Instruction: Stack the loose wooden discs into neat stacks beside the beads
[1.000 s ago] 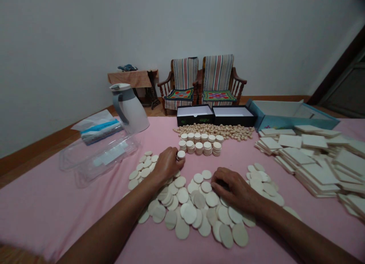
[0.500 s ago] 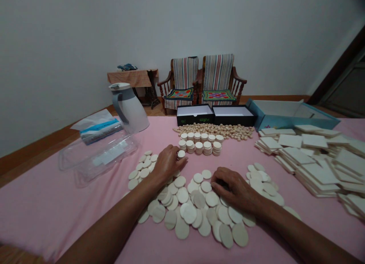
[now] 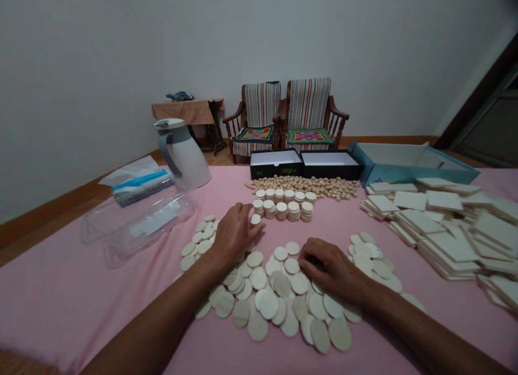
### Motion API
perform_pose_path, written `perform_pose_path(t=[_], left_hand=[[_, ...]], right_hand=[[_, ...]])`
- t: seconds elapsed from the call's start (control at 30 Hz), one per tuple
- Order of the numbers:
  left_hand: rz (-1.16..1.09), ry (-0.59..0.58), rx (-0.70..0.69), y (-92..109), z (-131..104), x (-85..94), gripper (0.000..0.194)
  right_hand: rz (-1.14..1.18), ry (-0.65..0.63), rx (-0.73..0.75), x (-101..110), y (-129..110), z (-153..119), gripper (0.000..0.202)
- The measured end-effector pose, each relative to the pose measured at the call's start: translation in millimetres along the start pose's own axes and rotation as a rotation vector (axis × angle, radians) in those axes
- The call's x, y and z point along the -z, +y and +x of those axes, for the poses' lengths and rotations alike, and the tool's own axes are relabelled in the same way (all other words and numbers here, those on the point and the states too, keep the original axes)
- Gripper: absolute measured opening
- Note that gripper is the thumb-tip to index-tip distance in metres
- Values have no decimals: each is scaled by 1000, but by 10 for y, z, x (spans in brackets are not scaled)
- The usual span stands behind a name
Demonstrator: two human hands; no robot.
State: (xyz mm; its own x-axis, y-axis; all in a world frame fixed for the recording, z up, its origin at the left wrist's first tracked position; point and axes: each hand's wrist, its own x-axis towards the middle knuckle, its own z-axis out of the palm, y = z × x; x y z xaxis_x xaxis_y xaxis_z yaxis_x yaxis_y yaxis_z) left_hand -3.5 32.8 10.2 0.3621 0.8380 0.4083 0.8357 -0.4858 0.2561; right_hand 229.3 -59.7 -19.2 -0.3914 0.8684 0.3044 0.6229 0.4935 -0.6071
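My left hand (image 3: 234, 229) is curled around a small stack of round wooden discs (image 3: 256, 219), thumb on the near side and fingers on the far side. Just beyond it stand two rows of stacked discs (image 3: 282, 208). My right hand (image 3: 329, 264) rests with bent fingers at the right edge of a loose heap of discs (image 3: 269, 305); whatever lies under its fingers is hidden. Smaller groups of loose discs (image 3: 198, 248) lie left of my left hand, and more discs (image 3: 366, 256) lie beyond my right wrist.
Small wooden beads (image 3: 307, 185) spread behind the stacks, before two black boxes (image 3: 277, 171). A blue box (image 3: 372, 171) and piled square wooden tiles (image 3: 445, 234) occupy the right. On the left are a jug (image 3: 190, 159), clear plastic trays (image 3: 133, 232) and a tissue pack (image 3: 141, 186).
My left hand's fingers have shifted slightly left, loosening a little around the small stack. My right hand looks unmoved. The whole view has shifted very slightly.
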Motion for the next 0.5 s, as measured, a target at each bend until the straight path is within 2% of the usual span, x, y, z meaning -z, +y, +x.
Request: perform_pose_path(t=[0.03, 0.07, 0.17, 0.23, 0.5], left_hand=[[-26, 13, -51, 37, -11, 41, 29], [-71, -23, -105, 79, -25, 76, 22], [-228, -261, -219, 214, -85, 124, 16], [-247, -345, -260, 291, -132, 106, 21], [-237, -459, -265, 381, -167, 71, 14]], right_hand=[[1, 0, 2, 0, 0, 1, 9], [0, -1, 3, 1, -1, 2, 10], [-4, -1, 1, 2, -5, 2, 10], [-1, 4, 1, -1, -5, 1, 9], [-2, 16, 0, 2, -23, -3, 10]])
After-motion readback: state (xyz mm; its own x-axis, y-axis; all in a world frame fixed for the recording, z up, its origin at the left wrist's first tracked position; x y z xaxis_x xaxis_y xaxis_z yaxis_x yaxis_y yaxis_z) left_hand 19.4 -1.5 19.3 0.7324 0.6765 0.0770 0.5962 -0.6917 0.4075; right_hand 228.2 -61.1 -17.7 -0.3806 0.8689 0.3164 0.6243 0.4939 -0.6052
